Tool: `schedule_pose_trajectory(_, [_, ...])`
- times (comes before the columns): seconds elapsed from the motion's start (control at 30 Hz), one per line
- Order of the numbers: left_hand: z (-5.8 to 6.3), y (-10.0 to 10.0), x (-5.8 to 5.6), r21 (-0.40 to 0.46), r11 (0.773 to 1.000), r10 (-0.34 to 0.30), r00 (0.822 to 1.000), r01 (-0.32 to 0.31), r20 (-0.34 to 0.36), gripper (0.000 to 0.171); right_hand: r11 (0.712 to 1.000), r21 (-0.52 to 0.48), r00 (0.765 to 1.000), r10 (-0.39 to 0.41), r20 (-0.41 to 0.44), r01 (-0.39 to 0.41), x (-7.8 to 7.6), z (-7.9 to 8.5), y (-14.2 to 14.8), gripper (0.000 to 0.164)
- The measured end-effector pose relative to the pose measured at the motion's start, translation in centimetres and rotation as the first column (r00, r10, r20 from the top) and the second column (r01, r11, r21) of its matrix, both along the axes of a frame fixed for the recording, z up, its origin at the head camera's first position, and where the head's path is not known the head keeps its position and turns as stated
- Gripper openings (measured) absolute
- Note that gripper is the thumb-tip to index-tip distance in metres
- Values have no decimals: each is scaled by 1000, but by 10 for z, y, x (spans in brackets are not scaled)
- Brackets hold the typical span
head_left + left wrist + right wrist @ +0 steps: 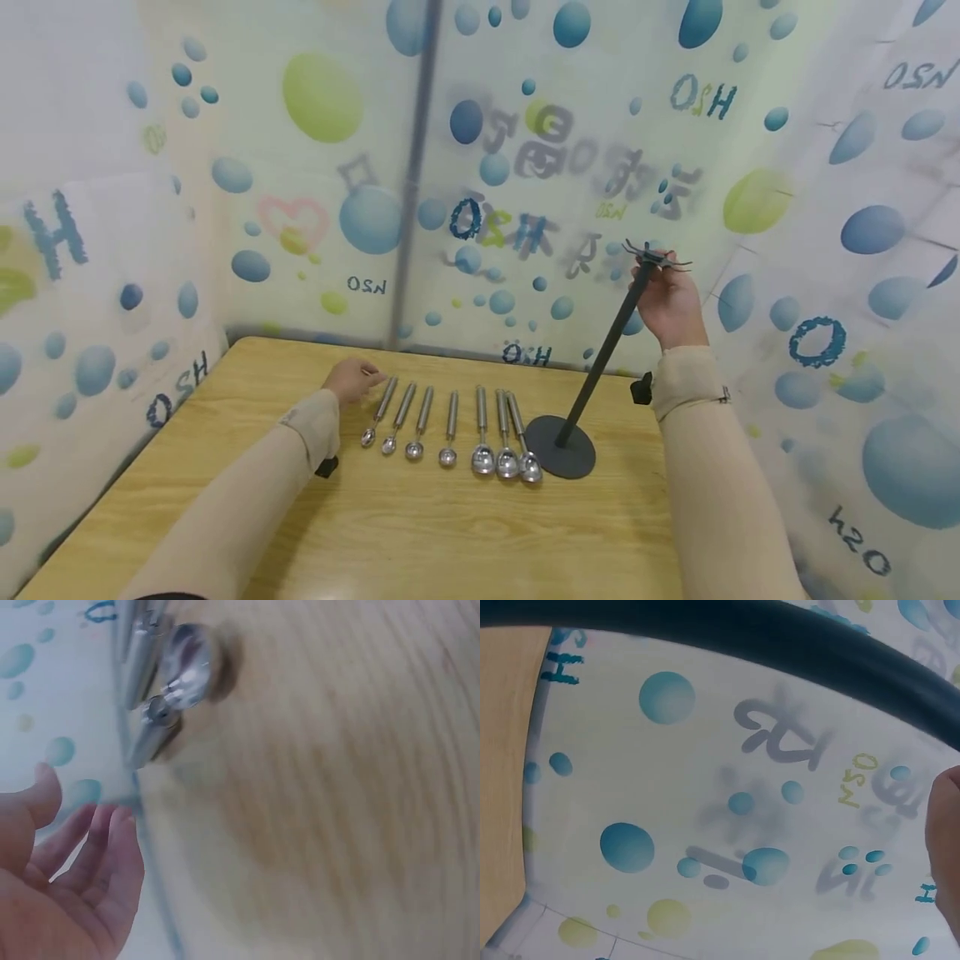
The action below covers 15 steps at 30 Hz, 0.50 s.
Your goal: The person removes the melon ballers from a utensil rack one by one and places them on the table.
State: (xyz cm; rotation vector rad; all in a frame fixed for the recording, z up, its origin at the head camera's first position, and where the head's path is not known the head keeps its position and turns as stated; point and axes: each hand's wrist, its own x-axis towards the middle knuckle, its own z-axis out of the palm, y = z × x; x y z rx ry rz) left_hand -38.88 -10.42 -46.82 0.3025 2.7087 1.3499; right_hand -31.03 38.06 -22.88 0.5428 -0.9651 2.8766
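Note:
My right hand grips a dark utensil stand at its top, just below the thin curved hooks. The stand's round base rests on the table and its pole looks slanted in the head view. In the right wrist view the dark pole crosses the top, with part of the hand at the right edge. My left hand is beside the handle of the leftmost metal scoop. In the left wrist view that hand has loosely bent fingers and holds nothing, apart from the nearest scoop.
Several metal scoops lie in a row on the wooden table, smaller bowls at left, larger at right. The rightmost scoop is close to the stand's base. Patterned curtains hang behind and at both sides.

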Motion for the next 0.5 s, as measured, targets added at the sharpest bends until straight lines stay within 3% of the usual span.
schedule_pose_trajectory(0.07, [6,-2,2,-34,999,-1,999,-1,-54,46,997,56,998,-58,9,58,-2,-4,0,20])
schedule_pose_trajectory(0.13, [15,-2,5,-78,997,1,992,-10,-122,48,967,194,986,-167,-4,165,-4,-10,0,13])
schedule_pose_trajectory(0.2, [24,1,8,-108,994,3,982,-23,-190,48,873,383,950,-308,-49,303,-3,-17,5,9])
schedule_pose_trajectory(0.23, [28,3,9,-127,991,7,973,-38,-230,49,800,478,924,-376,-74,364,-3,-22,8,9])
schedule_pose_trajectory(0.27, [32,4,10,-146,988,13,963,-54,-270,49,705,572,891,-441,-106,418,-3,-27,11,9])
schedule_pose_trajectory(0.37, [44,8,14,-188,978,20,933,-93,-360,50,396,763,780,-586,-218,511,-1,-45,23,24])
schedule_pose_trajectory(0.43, [49,10,17,-213,971,13,914,-108,-405,52,241,802,703,-652,-282,546,1,-58,30,34])
schedule_pose_trajectory(0.5, [54,11,20,-236,964,0,892,-119,-452,53,94,803,596,-721,-352,588,5,-70,34,38])
